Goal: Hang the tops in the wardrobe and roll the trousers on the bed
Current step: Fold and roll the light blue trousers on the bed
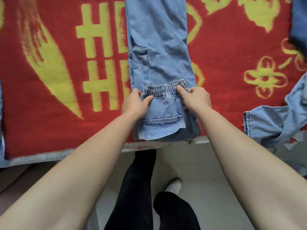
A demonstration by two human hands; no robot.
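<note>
**Waistband folded back at the bed's near edge**

Your light-blue trousers [159, 47] lie lengthwise on the bed's red-and-yellow blanket [58, 97], waist end nearest you. The elastic waistband [166, 88] is turned back over the legs. Your left hand [135, 103] grips the fold's left side, thumb on top. Your right hand [196, 98] pinches its right end with curled fingers [180, 89]. Another denim garment [274, 122] lies crumpled to the right.

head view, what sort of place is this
Probably a bedroom, at a bed's edge: a red and yellow blanket covers a raised grey frame, blue jeans lie along it, gripped at the waistband by the left hand and right hand, and another denim garment lies nearby.
</note>
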